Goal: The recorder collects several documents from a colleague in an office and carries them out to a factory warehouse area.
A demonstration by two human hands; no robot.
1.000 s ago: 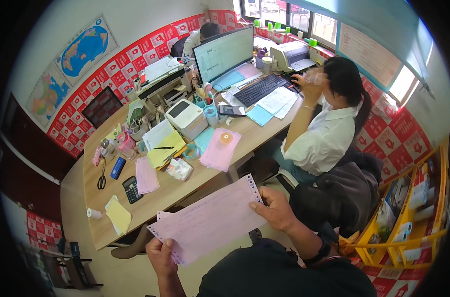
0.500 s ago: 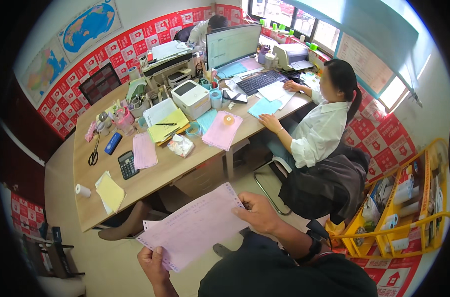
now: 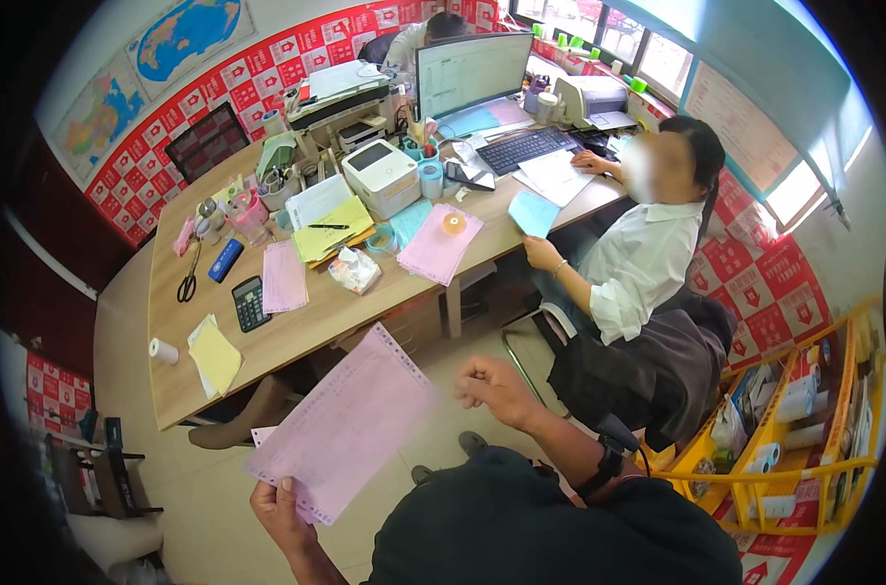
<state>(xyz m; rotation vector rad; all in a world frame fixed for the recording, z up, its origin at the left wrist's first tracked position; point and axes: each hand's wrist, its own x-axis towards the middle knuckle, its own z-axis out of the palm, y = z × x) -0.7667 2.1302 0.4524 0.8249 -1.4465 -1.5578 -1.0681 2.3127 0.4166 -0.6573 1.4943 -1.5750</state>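
Red-and-white patterned wall panels and two maps back a long wooden desk [image 3: 345, 312] crowded with a white printer, a black calculator [image 3: 251, 302], scissors and loose pink and yellow sheets, where a seated co-worker in a white shirt [image 3: 643, 263] holds a pale blue slip. Standing apart from that desk, the person pinches the bottom edge of a large pink perforated-edge paper form [image 3: 343, 429] in the left hand [image 3: 279, 509], held up in the air before them. The right hand [image 3: 496, 388], loosely curled and empty, hangs just off the sheet's right edge, so I judge the form is in hand but not yet set down or handed over.

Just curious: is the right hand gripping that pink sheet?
No, the right hand hangs free beside the pink sheet, which only the left hand holds.
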